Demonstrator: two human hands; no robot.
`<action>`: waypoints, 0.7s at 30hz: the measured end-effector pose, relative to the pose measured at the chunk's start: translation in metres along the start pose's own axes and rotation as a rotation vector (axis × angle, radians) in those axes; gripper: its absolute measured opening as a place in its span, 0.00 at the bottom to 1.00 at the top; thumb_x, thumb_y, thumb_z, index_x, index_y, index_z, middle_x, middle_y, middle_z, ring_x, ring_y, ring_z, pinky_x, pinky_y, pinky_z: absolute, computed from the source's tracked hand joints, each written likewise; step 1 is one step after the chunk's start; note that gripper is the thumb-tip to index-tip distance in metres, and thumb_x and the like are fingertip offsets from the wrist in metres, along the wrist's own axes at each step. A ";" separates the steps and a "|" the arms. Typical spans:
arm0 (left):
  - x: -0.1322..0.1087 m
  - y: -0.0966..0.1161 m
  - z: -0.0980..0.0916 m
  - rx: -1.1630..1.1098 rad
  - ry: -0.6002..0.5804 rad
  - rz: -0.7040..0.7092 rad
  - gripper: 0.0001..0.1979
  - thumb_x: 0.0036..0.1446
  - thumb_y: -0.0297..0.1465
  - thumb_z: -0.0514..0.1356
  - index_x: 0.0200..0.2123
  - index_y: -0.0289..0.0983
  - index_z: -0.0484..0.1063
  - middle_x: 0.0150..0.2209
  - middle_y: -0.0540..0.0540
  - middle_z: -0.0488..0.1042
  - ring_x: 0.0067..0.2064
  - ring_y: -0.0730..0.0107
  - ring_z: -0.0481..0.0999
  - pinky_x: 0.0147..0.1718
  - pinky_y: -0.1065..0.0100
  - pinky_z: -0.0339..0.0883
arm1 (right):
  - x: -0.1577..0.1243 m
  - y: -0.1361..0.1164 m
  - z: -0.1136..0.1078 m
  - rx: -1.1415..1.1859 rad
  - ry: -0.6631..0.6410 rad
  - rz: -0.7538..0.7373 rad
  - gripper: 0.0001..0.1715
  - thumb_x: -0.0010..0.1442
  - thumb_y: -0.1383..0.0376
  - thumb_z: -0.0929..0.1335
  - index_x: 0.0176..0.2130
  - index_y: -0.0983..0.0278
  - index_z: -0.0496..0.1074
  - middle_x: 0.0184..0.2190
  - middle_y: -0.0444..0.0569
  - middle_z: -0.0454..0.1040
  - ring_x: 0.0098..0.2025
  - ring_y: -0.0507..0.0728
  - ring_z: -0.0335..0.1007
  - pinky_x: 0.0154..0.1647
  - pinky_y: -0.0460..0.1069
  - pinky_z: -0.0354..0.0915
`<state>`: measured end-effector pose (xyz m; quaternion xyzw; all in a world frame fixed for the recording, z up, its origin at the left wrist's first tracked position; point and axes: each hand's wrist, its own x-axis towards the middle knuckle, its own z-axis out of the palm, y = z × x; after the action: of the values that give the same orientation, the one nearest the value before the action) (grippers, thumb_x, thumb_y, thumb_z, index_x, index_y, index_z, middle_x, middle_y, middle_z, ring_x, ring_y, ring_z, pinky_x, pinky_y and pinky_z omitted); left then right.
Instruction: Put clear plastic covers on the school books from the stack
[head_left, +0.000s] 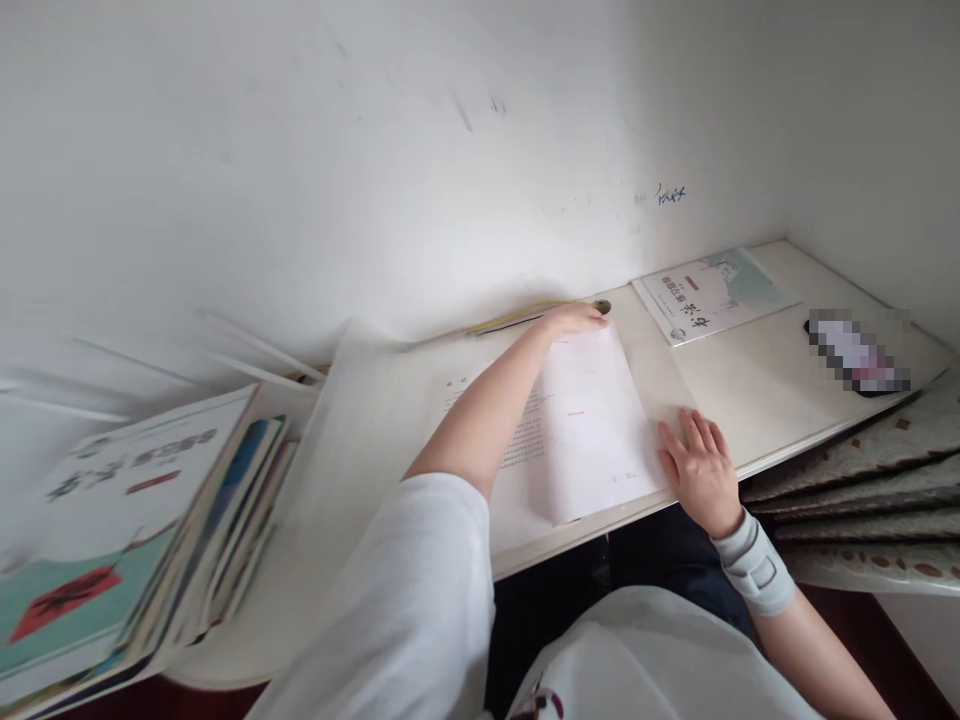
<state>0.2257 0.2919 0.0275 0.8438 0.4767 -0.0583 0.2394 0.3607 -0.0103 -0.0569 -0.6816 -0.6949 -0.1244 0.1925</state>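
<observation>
- White sheet of paper [592, 420] lies flat on the pale bench [757, 390], its long side running away from the person, its near edge close to the bench's front edge.
- A second sheet with printed text [457, 395] lies under it and shows on the left side, partly covered by the left forearm.
- Left hand [574, 318]: arm stretched out across the sheets, with the hand at the far edge of the white sheet, close to the wall [375, 150].
- Left fingers [592, 317] lie together and point right. Whether they pinch the sheet's edge or only rest on it cannot be told.
- A small dark round object [602, 306] sits just beyond the left fingertips, at the foot of the wall. Contact is unclear.
- A thin yellow strip [514, 318] lies along the wall, just left of that hand.
- Right hand [697, 465]: palm down on the bench, at the right edge of the white sheet near its front corner.
- Right fingers [694, 432] are straight and slightly apart, gripping nothing. The thumb side touches or just meets the sheet's edge.
- A grey wrist support [754, 565] is wrapped around the right wrist.
- A booklet with a pale green cover [712, 290] lies flat at the back right of the bench, well apart from both hands.
- A stack of books [127, 530] sits at the left end of the bench, blurred.
- Folded patterned cloth [862, 470] lies beyond the right end of the bench.
</observation>
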 end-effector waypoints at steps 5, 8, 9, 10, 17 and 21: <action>0.002 -0.005 -0.002 0.022 -0.063 -0.067 0.11 0.47 0.38 0.58 0.28 0.36 0.74 0.23 0.47 0.70 0.27 0.67 0.69 0.26 0.68 0.57 | 0.000 -0.001 0.000 0.009 0.003 0.004 0.20 0.63 0.61 0.61 0.53 0.61 0.70 0.57 0.60 0.65 0.59 0.65 0.59 0.57 0.60 0.55; 0.005 -0.005 0.004 0.050 -0.089 -0.089 0.09 0.45 0.36 0.60 0.24 0.35 0.74 0.20 0.47 0.68 0.26 0.65 0.69 0.26 0.67 0.57 | 0.001 -0.002 -0.002 0.003 -0.003 0.007 0.20 0.64 0.61 0.60 0.53 0.62 0.70 0.57 0.60 0.66 0.59 0.65 0.59 0.58 0.60 0.55; 0.006 -0.004 0.006 0.058 -0.091 -0.085 0.09 0.45 0.35 0.60 0.23 0.34 0.74 0.19 0.48 0.67 0.27 0.65 0.69 0.27 0.67 0.57 | 0.001 -0.002 -0.002 -0.001 -0.005 0.007 0.20 0.64 0.61 0.60 0.53 0.62 0.70 0.57 0.60 0.66 0.59 0.65 0.59 0.58 0.60 0.55; 0.008 -0.003 0.009 0.066 -0.089 -0.077 0.08 0.44 0.34 0.61 0.23 0.34 0.74 0.19 0.48 0.67 0.27 0.66 0.68 0.27 0.67 0.56 | 0.001 -0.002 -0.003 -0.005 -0.006 0.006 0.21 0.64 0.61 0.61 0.53 0.62 0.70 0.57 0.60 0.66 0.59 0.65 0.59 0.58 0.60 0.55; 0.016 0.002 0.021 0.079 -0.024 -0.008 0.08 0.46 0.33 0.59 0.25 0.34 0.75 0.21 0.48 0.69 0.28 0.68 0.68 0.27 0.69 0.56 | 0.001 -0.002 -0.002 -0.005 -0.013 0.008 0.20 0.64 0.61 0.60 0.53 0.62 0.70 0.56 0.60 0.66 0.59 0.65 0.60 0.58 0.60 0.55; 0.017 -0.001 0.026 0.083 0.040 0.025 0.11 0.51 0.34 0.56 0.28 0.33 0.75 0.23 0.48 0.70 0.27 0.70 0.67 0.29 0.70 0.56 | 0.001 -0.002 -0.004 -0.005 0.000 0.008 0.20 0.64 0.60 0.60 0.52 0.62 0.70 0.56 0.59 0.66 0.59 0.64 0.60 0.58 0.60 0.55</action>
<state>0.2371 0.2937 -0.0008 0.8598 0.4681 -0.0583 0.1954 0.3589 -0.0107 -0.0528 -0.6846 -0.6920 -0.1254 0.1915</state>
